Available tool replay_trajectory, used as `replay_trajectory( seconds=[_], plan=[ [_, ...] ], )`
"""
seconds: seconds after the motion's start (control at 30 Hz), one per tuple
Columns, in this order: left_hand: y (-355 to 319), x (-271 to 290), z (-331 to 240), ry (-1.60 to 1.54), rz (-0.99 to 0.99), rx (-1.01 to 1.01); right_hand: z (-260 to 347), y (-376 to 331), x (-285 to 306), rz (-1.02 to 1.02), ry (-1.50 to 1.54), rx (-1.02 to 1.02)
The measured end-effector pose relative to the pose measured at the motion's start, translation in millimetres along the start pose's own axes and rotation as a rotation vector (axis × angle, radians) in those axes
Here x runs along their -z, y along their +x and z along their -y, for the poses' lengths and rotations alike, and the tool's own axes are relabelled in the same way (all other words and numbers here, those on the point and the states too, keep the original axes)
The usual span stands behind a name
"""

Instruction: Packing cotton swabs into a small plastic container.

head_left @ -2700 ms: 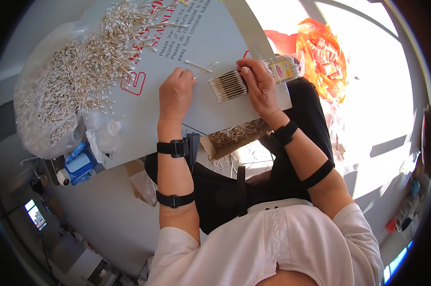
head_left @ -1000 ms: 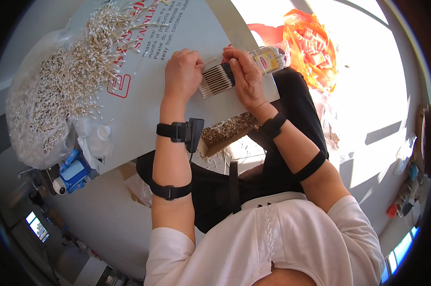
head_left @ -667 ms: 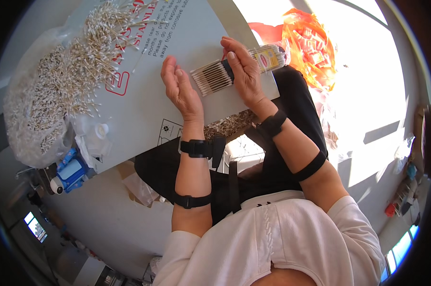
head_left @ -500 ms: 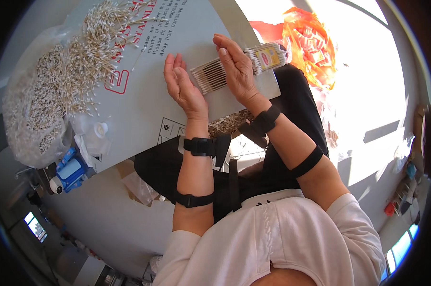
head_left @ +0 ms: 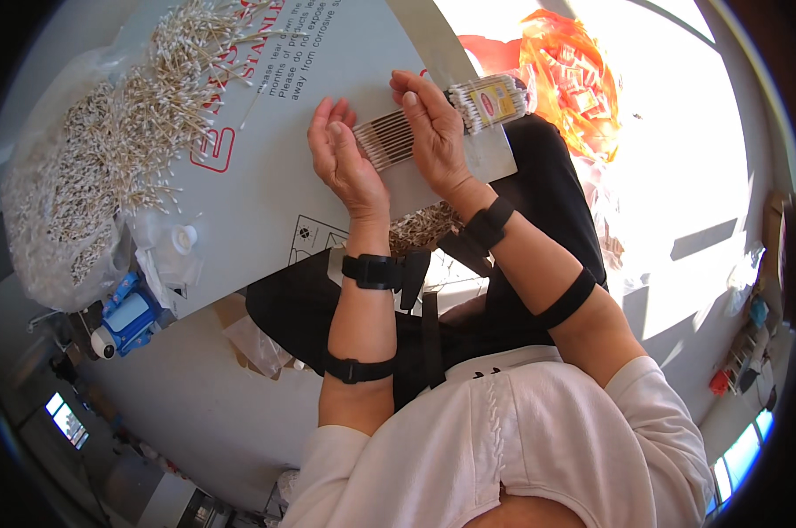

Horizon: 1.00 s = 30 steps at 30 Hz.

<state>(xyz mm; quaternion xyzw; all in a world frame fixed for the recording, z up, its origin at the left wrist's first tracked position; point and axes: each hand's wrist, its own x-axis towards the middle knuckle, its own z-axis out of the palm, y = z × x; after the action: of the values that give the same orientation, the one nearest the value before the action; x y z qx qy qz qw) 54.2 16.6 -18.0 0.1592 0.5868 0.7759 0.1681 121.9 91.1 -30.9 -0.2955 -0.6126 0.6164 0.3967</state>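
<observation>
Your left hand [head_left: 345, 163] and right hand [head_left: 433, 132], fingers straight and together, press one row of swabs [head_left: 387, 141] between them; one packed bundle [head_left: 490, 101] beside; one loose pile [head_left: 116, 123].

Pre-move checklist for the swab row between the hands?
1. Swab row squared between both palms: ok.
2. Left hand flat against the row's end: ok.
3. Right hand covering the other end: ok.
4. Row lying on the grey board: ok.
5. Packed bundle apart from the row: cannot tell, right hand hides the gap.
6. Loose swab pile apart from the hands: ok.
</observation>
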Motion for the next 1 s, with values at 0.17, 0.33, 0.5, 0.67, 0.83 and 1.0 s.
replay_trajectory(
  seconds=[0.17, 0.33, 0.5, 0.67, 0.83, 1.0],
  plan=[
    [-1.2, 20.1, -15.5, 0.557, 0.31, -0.206, 4.3, 5.9, 11.1, 0.047, 0.138, -0.087],
    [-0.9, 27.0, -15.9, 1.051, 0.572, -0.462, 13.3, 8.0, 19.4, 0.024, 0.306, -0.141],
    [-2.6, 26.7, -15.3, 1.069, 0.56, -0.464, 16.3, 2.1, 33.5, 0.094, 0.206, -0.198],
    [-14.8, 15.6, -16.8, 1.263, 0.559, -0.489, 21.9, -8.2, 44.4, 0.09, -0.07, -0.111],
    [-24.4, 19.8, -13.1, 1.424, 0.598, -0.439, 35.8, -17.2, 55.4, 0.128, -0.453, 0.137],
    [-24.6, 17.5, -10.7, 1.421, 0.601, -0.447, 31.3, -22.3, 63.8, 0.228, -0.682, 0.307]
  ],
)
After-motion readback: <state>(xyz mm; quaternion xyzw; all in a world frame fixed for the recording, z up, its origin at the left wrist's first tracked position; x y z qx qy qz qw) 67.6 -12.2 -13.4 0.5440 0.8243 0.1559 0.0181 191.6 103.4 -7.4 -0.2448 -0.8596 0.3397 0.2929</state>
